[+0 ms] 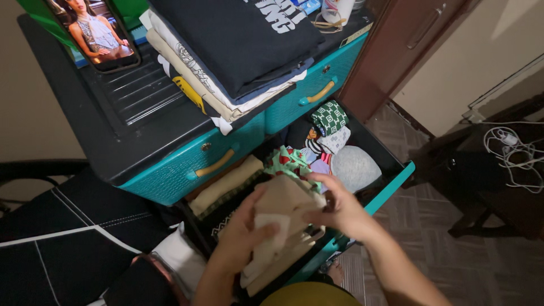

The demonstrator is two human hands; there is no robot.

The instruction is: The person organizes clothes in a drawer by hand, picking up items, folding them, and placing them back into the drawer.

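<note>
— Closest to the lens: yellow cloth [310, 294] at the bottom edge, directly below the open drawer [391, 190].

— And just beyond that cloth?

— Both hands, hovering over the front part of the drawer. Left hand [241, 238] clamped on the near end of a stack of folded beige clothes [283, 226], thumb on top, fingers hidden underneath. Right hand [340, 212] closed on the stack's far right edge, fingers curled over the top fold.

— Lie of the stack?

— Long axis slanting from the drawer's near left corner up toward its right wall. Tilted a little, near end lower, hanging past the drawer's front lip. Held between the two hands, above the drawer, not resting flat inside it as far as can be told.

— Nearer hand?

— Neither really; both touching it. Left hand taking the underside and lower end, right hand steadying the upper edge.

— Rest of the drawer?

— Behind the stack, toward the drawer's back: a green patterned piece [289, 161], then a grey rounded bundle [354, 167] against the right wall, and a green-and-white rolled item [330, 117] at the far corner. On the drawer's left side, a tan folded garment [226, 184] tucked under the cabinet front.

— Above the drawer?

— Two teal closed drawers with tan handles [215, 164]. Over those, on the black cabinet top [130, 96], a pile of folded shirts [238, 51], dark on top, pale ones beneath. Left of that pile, a phone [93, 31] leaning with its screen lit.

— Right of the drawer?

— Tiled floor [430, 238], well apart a tangle of white cables [513, 153].
</note>
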